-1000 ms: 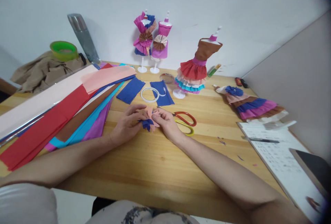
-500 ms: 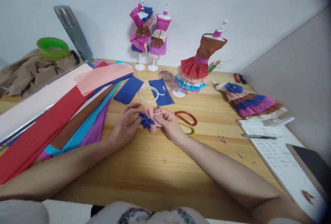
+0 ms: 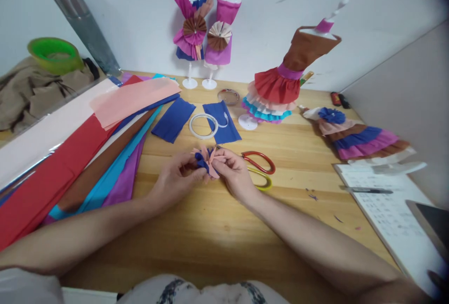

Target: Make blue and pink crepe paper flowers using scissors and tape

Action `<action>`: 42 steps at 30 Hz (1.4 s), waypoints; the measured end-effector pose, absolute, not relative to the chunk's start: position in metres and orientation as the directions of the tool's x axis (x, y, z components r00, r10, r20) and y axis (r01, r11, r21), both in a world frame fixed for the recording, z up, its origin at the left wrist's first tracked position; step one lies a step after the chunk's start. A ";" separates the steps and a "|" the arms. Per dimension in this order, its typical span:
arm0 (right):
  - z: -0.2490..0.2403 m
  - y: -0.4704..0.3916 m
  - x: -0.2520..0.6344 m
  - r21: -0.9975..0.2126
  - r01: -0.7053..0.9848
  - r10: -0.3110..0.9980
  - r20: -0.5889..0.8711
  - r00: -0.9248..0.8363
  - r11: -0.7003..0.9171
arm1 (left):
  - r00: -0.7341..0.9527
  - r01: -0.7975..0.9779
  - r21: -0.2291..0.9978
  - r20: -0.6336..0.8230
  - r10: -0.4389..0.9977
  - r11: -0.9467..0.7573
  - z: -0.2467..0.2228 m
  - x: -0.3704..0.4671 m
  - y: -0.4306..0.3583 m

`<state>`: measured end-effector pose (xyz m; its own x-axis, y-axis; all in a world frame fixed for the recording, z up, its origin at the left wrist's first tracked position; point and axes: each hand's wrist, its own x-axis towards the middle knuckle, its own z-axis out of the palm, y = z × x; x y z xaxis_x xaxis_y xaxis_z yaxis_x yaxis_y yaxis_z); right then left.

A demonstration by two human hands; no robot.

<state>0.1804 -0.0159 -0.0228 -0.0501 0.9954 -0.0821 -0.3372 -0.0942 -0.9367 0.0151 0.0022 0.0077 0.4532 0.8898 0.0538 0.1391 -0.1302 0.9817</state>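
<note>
Between my hands, above the wooden table, is a small crepe paper flower [image 3: 210, 161] with blue and peach petals. My left hand [image 3: 177, 175] pinches its blue side. On the peach side, my right hand [image 3: 234, 169] grips the petals between thumb and fingers. Scissors [image 3: 259, 162] with one red and one yellow handle lie just right of my right hand, their blades mostly hidden behind it. Beyond the hands lie two blue crepe paper pieces [image 3: 174, 120], with a roll of white tape [image 3: 203, 126] partly over the right one.
Folded crepe paper strips [image 3: 70, 173] in several colours cover the left side. Small dress forms [image 3: 219, 37] in paper outfits stand along the wall. A layered paper dress [image 3: 365, 138] lies at right, near a pen [image 3: 368, 190] on a written sheet [image 3: 379, 229]. A bottle [image 3: 84, 28] leans at back left.
My left fingers have closed in on the blue petals, and the flower has turned so its peach petals spread toward me. The whole view has shifted slightly closer.
</note>
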 end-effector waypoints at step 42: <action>-0.016 -0.018 0.179 -0.937 -0.320 0.990 -0.123 -0.075 -0.141 | 0.423 0.164 0.982 -0.160 0.892 0.098 0.018 0.013 0.009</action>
